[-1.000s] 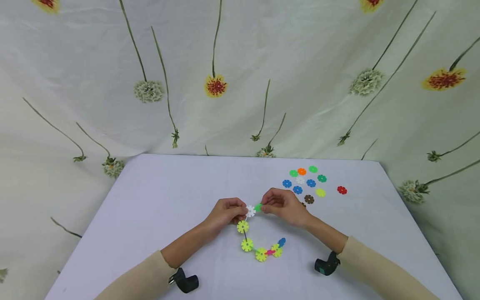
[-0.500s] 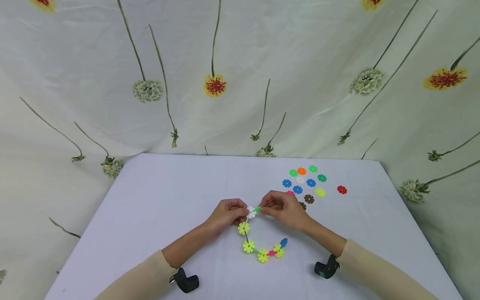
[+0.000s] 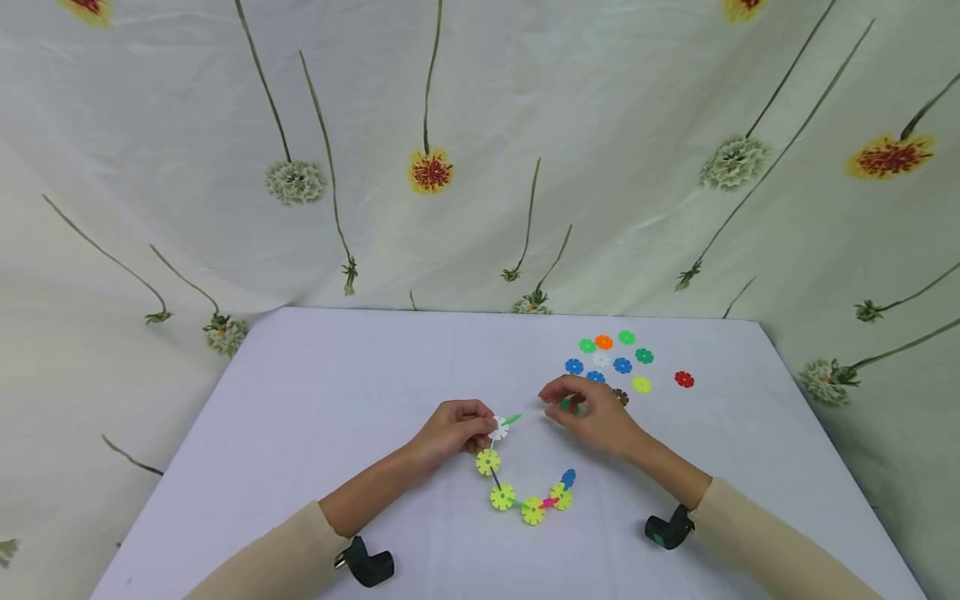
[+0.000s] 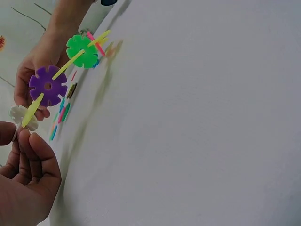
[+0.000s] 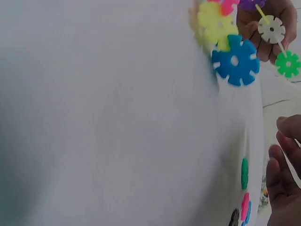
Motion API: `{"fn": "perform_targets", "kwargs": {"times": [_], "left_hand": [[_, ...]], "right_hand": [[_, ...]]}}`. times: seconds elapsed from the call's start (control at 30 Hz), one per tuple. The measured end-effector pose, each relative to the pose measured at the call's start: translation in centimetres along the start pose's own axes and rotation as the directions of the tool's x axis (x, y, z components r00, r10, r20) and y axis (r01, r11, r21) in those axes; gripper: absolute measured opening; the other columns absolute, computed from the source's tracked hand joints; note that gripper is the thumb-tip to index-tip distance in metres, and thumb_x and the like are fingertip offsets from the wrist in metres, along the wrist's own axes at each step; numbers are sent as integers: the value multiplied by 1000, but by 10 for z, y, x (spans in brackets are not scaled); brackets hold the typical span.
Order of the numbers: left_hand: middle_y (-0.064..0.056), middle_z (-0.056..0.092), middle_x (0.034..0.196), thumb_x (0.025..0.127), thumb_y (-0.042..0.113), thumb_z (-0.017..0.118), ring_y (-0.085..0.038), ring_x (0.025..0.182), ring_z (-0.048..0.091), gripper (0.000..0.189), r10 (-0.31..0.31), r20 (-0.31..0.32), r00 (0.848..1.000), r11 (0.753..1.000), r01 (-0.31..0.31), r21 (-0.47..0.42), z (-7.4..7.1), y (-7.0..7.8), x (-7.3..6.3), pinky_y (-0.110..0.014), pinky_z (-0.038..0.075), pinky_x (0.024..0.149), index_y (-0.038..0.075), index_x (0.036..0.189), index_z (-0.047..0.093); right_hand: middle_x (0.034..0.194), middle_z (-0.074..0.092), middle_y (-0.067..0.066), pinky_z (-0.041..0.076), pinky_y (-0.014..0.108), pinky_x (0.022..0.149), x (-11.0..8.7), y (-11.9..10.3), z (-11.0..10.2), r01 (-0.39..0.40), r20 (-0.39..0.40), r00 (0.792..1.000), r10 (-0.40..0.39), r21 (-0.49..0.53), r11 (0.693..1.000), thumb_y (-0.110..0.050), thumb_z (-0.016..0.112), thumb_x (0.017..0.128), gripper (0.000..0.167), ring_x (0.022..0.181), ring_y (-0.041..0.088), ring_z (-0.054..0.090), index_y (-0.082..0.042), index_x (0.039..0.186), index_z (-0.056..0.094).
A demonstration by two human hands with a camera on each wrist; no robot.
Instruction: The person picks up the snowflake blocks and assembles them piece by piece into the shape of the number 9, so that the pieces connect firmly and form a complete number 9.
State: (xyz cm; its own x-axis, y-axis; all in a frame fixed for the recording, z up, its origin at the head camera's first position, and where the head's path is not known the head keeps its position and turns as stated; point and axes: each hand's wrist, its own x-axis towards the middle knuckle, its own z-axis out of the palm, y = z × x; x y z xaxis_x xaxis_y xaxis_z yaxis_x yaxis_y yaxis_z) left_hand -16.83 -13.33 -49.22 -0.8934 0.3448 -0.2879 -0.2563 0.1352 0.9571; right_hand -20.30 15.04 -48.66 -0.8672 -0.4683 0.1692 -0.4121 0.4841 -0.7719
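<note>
A curved chain of slotted flower-shaped plastic discs hangs from my left hand (image 3: 453,432). Thumb and fingers there pinch it near a white disc (image 3: 497,429). A green disc (image 5: 294,63) is slotted into the white one and forms that end. Further along come yellow discs (image 3: 502,497), a purple disc (image 4: 59,89) and a pink disc (image 3: 550,503). The other end is a blue disc (image 5: 228,68). My right hand (image 3: 596,414) is apart from the chain, to its right, with fingers loosely bent and nothing between them. A loose green disc (image 5: 244,173) lies near it, partly hidden in the head view.
Several loose discs lie at the back right of the white table (image 3: 360,358), among them an orange disc (image 3: 603,342), a yellow disc (image 3: 642,384) and a red disc (image 3: 684,379). A flower-print cloth (image 3: 480,100) hangs behind the table.
My right hand has let go of the green disc and moved right toward the loose discs. The green disc stays on the white one. My left hand keeps its pinch.
</note>
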Motion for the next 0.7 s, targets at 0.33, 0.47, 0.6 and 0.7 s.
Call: {"fn": "perform_targets", "kwargs": {"times": [0.33,0.47,0.6,0.7], "left_hand": [[0,67,83,100,15,68,-10,77,60,16,1,23,1000,1000,-1,-17,0,-1,-1,-20,53,70,0,107,66],[0,67,83,100,15,69,-10,77,60,16,-8,21,1000,1000,9,-20,0,-2,1,-20,53,70,1,107,67],[1,67,83,100,16,69,-10,77,60,17,-15,19,1000,1000,15,-21,0,-2,1,-20,53,71,1,108,67],[0,67,84,101,16,69,-10,77,60,17,-11,23,1000,1000,12,-18,2,-2,1,-20,53,71,1,108,67]], "right_hand": [[113,76,2,53,38,85,3,23,-25,-26,-43,999,13,-297,955,-23,85,92,25,107,25,56,-15,115,78],[110,73,2,47,36,84,5,27,-27,-30,20,999,39,-344,938,-25,87,89,22,105,23,51,-16,108,79],[112,71,2,47,35,87,6,28,-25,-40,67,995,68,-356,934,-23,86,91,21,107,20,49,-16,108,77],[114,70,3,48,35,88,5,29,-25,-44,76,994,74,-343,938,-22,84,92,22,108,21,49,-15,110,75]]}}
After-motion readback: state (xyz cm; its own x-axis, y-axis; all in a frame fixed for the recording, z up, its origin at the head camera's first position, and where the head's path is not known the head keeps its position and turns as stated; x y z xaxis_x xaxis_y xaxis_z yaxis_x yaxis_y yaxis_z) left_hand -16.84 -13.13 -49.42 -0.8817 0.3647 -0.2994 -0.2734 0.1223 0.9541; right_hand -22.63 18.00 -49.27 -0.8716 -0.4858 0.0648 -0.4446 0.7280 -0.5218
